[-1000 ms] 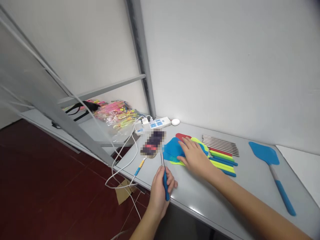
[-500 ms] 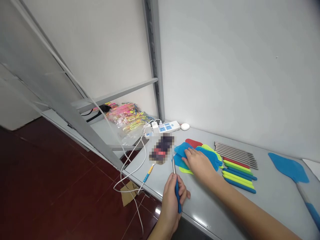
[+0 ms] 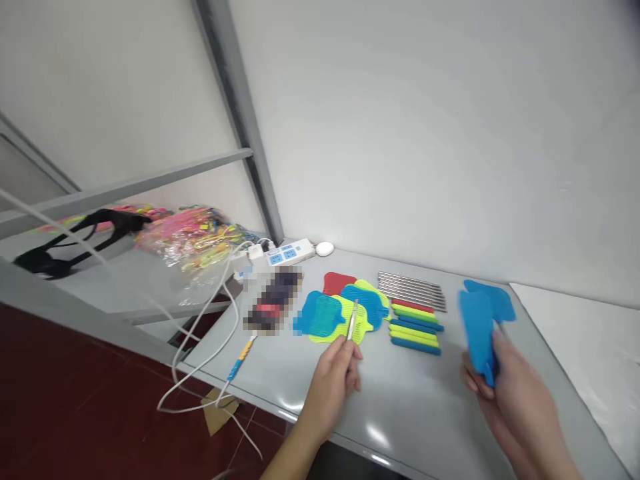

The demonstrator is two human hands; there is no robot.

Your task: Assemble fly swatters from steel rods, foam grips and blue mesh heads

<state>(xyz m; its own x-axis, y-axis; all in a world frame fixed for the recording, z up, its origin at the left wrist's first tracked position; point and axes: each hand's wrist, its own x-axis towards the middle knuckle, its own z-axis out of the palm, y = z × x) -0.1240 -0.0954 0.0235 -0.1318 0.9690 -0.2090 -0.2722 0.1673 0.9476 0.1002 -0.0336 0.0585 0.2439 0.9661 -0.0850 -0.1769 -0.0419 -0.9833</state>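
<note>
My left hand [image 3: 333,381] is closed around a metal rod [image 3: 353,321] whose bare end points up and away; its blue handle, visible earlier, is hidden in my palm. Farther right, my right hand [image 3: 517,393], partly smeared by motion, grips a blue fly swatter head [image 3: 477,330] near its neck. Behind that lies another blue fly swatter [image 3: 500,303] on the table, its shaft hidden by my hand. Overlapping blue, yellow and red swatter heads [image 3: 320,313] lie beyond my left hand. Between my hands are a row of metal rods [image 3: 410,290] and several coloured handles [image 3: 415,339].
A blurred-out phone [image 3: 274,300] lies at the left with a charging cable [image 3: 241,360]. Behind it are a white power strip [image 3: 290,255] and a round white object [image 3: 325,249]. Plastic-wrapped colourful items [image 3: 200,240] sit beyond the metal frame [image 3: 240,120]. White sheeting [image 3: 575,347] covers the right side.
My right hand has left the pile and swung right, carrying a blue swatter head. My left hand still holds the rod. The view has turned to the right.
</note>
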